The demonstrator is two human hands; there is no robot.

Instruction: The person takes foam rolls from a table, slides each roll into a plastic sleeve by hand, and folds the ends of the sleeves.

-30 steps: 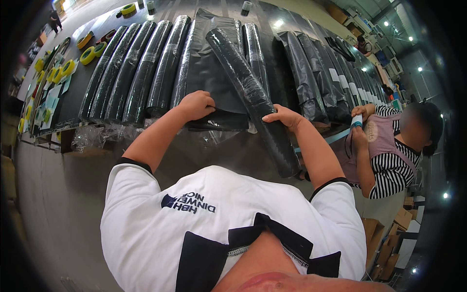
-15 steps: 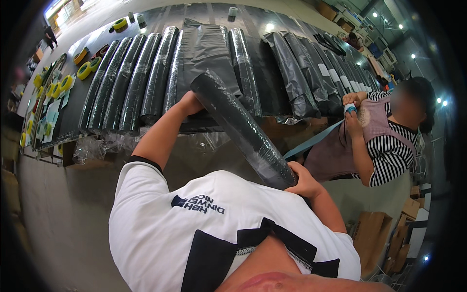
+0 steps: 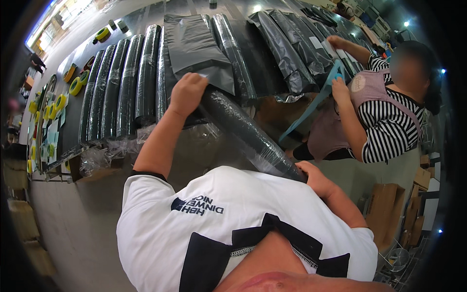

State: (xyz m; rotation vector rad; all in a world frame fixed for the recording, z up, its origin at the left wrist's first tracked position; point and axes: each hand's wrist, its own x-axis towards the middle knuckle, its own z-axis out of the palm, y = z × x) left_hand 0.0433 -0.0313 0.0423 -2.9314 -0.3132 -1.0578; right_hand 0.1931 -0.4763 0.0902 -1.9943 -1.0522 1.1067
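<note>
A black, film-wrapped roll [image 3: 248, 131] lies slantwise in front of my body. My right hand [image 3: 318, 181] is closed around its near right end, close to my shirt. My left hand [image 3: 188, 92] is closed at the near edge of a flat dark grey plastic bag [image 3: 194, 46], its fingers pinching the film. The roll's far end meets that edge just beside my left hand. Whether the end is inside the bag I cannot tell. The bag lies over other rolls on the table.
Several wrapped black rolls [image 3: 113, 87] lie side by side on the dark table [image 3: 70, 131]. Bagged rolls [image 3: 284, 51] lie to the right. Yellow tape rolls [image 3: 75, 86] sit at the left. A co-worker [image 3: 377, 112] stands close on my right, holding a blue strip [image 3: 311, 104]. Cardboard boxes [image 3: 384, 214] stand behind.
My left hand has moved from the roll's far end up onto the bag's edge. The roll's far end has dropped against the bag. The co-worker's one hand has reached toward the labelled rolls.
</note>
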